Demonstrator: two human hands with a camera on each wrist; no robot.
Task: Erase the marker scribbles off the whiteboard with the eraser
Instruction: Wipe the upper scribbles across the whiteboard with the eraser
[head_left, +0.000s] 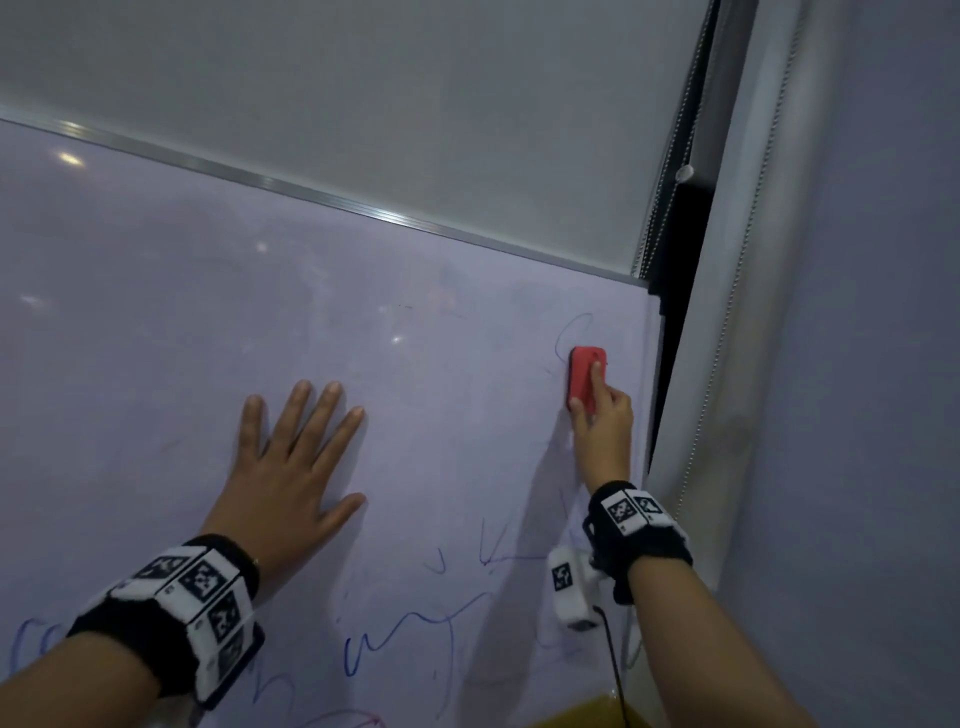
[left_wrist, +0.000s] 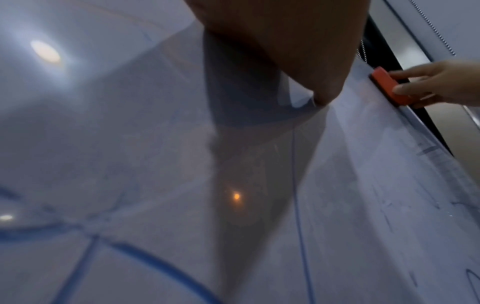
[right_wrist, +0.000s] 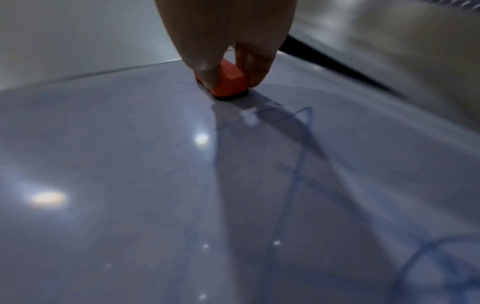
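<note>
A red eraser (head_left: 584, 376) with a black felt base lies flat against the whiteboard (head_left: 156, 312) near its upper right corner. My right hand (head_left: 602, 421) grips it, thumb on one side and fingers on top and on the far side; the same eraser (right_wrist: 228, 82) shows in the right wrist view and the eraser (left_wrist: 387, 86) in the left wrist view. A faint blue loop (head_left: 571, 332) curls just above the eraser. My left hand (head_left: 296, 467) rests flat on the board with fingers spread. Blue scribbles (head_left: 405, 629) cross the lower board.
The board's metal frame (head_left: 363, 208) runs along the top edge. A dark gap and a beaded blind chain (head_left: 670, 156) sit right of the board. A yellow object (head_left: 587, 714) shows at the bottom edge. A cable hangs from my right wrist.
</note>
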